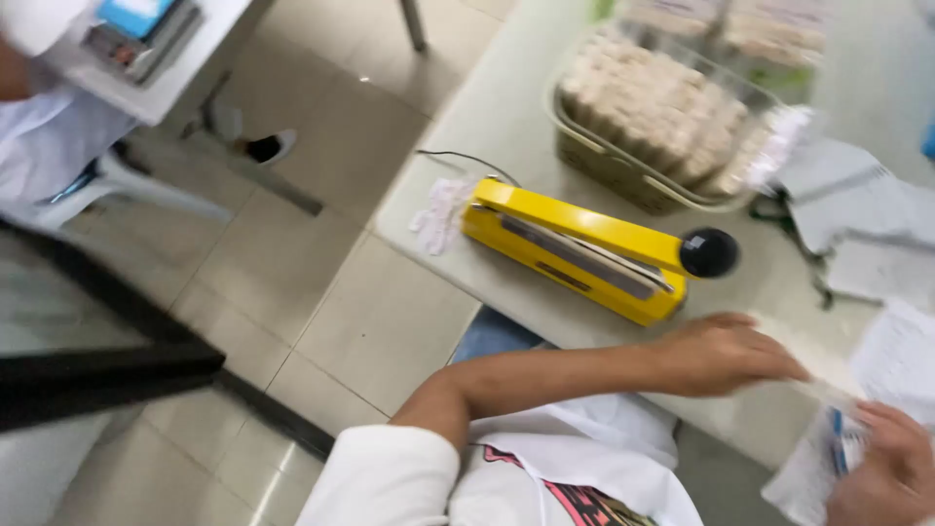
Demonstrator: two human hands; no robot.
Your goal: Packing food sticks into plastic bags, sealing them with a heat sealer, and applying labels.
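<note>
Left hand (726, 353) lies flat with fingers together on a pale packet (813, 362), just beside the yellow heat sealer (584, 248). Right hand (891, 472) pinches a clear bag (808, 472) at the table (487, 127) edge.

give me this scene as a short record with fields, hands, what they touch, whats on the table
left hand: flat on a pale packet, fingers pointing right
right hand: at the lower right corner, gripping the end of the same packet
packet: long, whitish, blurred, lying on the table edge
sealer: yellow heat sealer with a black knob, arm down, beside the left hand
basket: wire basket full of pale packets, behind the sealer
table: grey top, papers at right
background: another person in white, upper left
</note>
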